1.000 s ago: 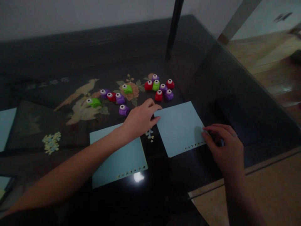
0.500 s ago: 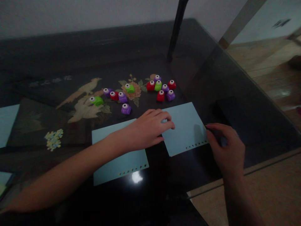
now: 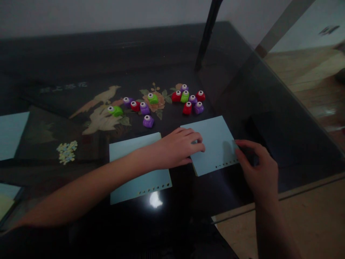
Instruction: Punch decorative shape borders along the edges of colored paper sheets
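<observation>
My left hand (image 3: 185,146) rests over the left part of a light blue sheet of paper (image 3: 212,135), its fingers bent and its thumb apart near the sheet's left edge. With thumb and forefinger, my right hand (image 3: 257,163) pinches the same sheet's right edge. A row of small punched holes runs along its near edge, and a yellow layer shows beneath its lower left corner. Under my left forearm lies a second light blue sheet (image 3: 129,192), partly hidden, with a similar row of holes.
Several red, green and purple craft punches (image 3: 188,108) stand farther back on the dark glossy table (image 3: 167,230). Small blue and yellow paper cutouts (image 3: 67,151) lie at the left. More blue paper (image 3: 12,135) sits at the left edge, and a dark post (image 3: 207,36) rises behind.
The view has shifted slightly, so the table's contents appear a little farther right. Both hands stay at the same sheet; a yellow layer now shows at its lower left edge.
</observation>
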`<action>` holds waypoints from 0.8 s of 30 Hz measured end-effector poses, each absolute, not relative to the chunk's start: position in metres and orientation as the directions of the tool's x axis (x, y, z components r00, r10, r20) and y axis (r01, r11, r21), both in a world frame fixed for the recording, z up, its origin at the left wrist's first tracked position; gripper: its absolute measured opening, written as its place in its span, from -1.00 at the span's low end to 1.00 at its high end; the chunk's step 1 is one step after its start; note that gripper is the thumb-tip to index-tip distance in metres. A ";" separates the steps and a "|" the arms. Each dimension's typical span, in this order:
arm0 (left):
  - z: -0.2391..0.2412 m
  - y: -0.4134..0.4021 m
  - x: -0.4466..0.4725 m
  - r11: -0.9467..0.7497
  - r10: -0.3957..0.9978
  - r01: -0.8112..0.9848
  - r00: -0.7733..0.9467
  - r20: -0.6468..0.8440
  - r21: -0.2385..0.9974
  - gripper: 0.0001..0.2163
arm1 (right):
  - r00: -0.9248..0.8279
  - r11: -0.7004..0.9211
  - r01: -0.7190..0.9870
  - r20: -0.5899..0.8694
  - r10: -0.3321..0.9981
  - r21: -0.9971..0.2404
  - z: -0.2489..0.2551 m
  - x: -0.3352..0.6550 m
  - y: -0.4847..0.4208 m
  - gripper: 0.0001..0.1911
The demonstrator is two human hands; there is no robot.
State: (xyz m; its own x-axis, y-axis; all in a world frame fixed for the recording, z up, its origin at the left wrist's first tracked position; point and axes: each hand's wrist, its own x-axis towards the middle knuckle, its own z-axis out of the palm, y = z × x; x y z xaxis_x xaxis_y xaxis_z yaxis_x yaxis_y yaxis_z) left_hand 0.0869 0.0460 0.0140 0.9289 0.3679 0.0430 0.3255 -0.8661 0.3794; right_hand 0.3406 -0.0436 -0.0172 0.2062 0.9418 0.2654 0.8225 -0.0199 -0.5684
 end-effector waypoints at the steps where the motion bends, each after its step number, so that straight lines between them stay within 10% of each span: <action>1: 0.015 0.046 0.087 -0.864 0.370 0.329 0.928 0.037 0.382 -0.65 | 0.207 -0.021 0.821 0.263 0.942 -0.571 -0.017 0.341 -0.044 -0.81; 14: 0.044 0.041 0.055 -0.807 0.480 0.391 0.871 0.106 0.443 -0.77 | 0.125 0.114 0.856 0.416 0.901 -0.505 -0.006 0.333 -0.038 -0.83; 24: 0.035 0.007 -0.072 -0.434 0.901 0.772 0.370 0.226 0.465 -0.82 | -0.248 0.456 0.810 0.489 0.836 -0.368 0.046 0.264 0.000 -0.88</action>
